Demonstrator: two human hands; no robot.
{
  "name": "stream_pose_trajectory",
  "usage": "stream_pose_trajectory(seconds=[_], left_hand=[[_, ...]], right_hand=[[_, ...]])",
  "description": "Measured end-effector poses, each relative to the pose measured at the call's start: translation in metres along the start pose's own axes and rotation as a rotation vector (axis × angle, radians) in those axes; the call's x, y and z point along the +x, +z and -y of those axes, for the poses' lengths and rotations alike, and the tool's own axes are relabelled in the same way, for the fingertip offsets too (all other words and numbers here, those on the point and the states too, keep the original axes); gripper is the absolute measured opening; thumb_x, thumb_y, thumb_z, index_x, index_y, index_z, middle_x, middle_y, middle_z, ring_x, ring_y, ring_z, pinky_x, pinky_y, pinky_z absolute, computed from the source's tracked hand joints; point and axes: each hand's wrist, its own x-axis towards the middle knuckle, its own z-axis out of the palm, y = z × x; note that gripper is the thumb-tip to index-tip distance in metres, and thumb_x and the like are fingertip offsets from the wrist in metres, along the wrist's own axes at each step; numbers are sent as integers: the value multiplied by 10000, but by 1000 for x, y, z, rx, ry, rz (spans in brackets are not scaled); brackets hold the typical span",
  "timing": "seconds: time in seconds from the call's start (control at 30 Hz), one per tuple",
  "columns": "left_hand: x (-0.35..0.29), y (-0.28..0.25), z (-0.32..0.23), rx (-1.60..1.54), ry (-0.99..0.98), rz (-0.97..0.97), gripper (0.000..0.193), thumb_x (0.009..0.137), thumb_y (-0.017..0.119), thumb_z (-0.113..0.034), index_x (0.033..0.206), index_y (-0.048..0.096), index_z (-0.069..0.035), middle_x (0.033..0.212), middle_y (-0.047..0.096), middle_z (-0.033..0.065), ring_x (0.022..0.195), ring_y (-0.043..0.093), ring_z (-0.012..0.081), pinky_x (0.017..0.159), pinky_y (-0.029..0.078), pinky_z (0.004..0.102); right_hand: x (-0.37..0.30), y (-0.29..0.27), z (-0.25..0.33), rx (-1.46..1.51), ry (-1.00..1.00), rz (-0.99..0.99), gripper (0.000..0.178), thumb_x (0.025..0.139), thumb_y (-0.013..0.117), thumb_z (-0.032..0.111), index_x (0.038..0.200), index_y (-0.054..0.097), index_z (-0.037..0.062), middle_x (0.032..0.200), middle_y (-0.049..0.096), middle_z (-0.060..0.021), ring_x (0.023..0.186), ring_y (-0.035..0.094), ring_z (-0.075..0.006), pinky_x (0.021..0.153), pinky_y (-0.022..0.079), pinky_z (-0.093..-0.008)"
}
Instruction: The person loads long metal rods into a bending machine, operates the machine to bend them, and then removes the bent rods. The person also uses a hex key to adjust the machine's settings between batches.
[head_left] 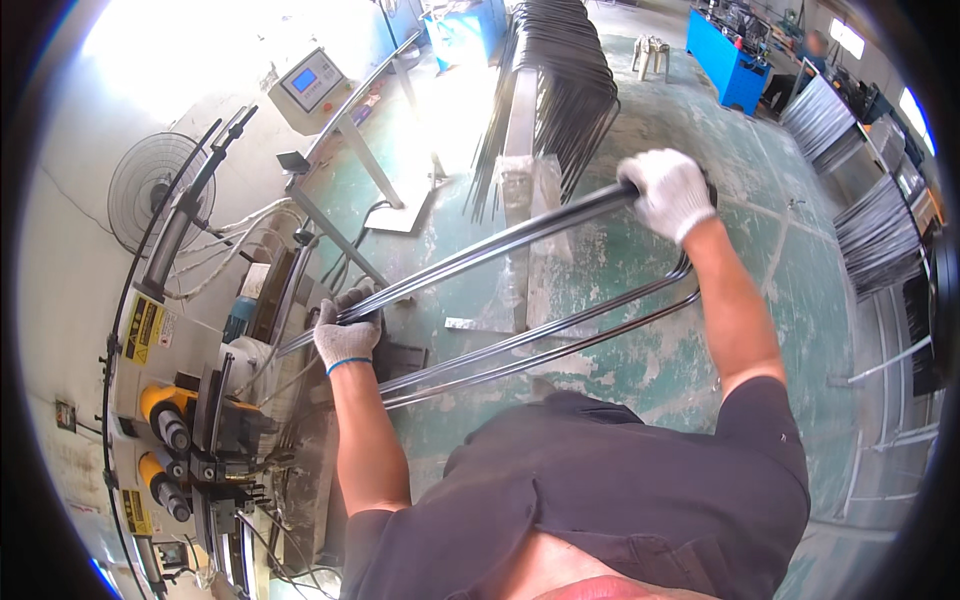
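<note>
Across the view in front of me runs a small bundle of long, bent metal rods (500, 246), shaped like a narrow U with the bend at the right. My left hand (348, 335), in a pale knitted glove with a blue cuff edge, is closed round the upper legs near the machine. Farther out to the right, my right hand (668, 195), in a white glove, grips the same legs by the bend. The lower legs hang below, between my forearms, and their left ends pass beside the machine. My right hand's fingertips are partly hidden.
At left stands a machine with yellow-orange cylinders (168, 410); a fan (160, 190) and a control box (311, 82) are beyond it. Ahead, a rack holds many bent rods (560, 70). More rod bundles (880, 235) line the right. A person sits near the blue workbench (725, 65).
</note>
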Motion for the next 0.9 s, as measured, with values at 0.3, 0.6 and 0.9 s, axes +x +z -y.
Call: stream_pose_trajectory(seconds=[0.3, 0.6, 0.9], left_hand=[[51, 3, 124, 106, -200, -123, 394, 1045, 659, -277, 1264, 607, 46, 1272, 650, 197, 1159, 612, 390, 1093, 490, 573], [11, -138, 56, 153, 75, -195, 195, 1077, 575, -257, 1005, 615, -80, 1000, 654, 88, 993, 624, 292, 946, 541, 492], [-143, -335, 114, -19, 149, -931, 381, 1103, 460, -285, 1326, 579, 0, 1342, 604, 197, 1196, 597, 401, 1021, 489, 548]], right_hand=[[210, 117, -69, -157, -242, 285, 104, 840, 671, 127, 905, 748, 151, 914, 768, -129, 908, 748, -366, 767, 579, -503], [317, 248, -130, -150, -92, 341, 239, 963, 621, 163, 1130, 791, 150, 1113, 788, -178, 1068, 755, -370, 914, 599, -485], [356, 288, -138, -7, 329, 362, 422, 955, 658, 306, 1303, 707, 71, 1287, 715, -260, 1205, 690, -440, 1027, 556, -526]])
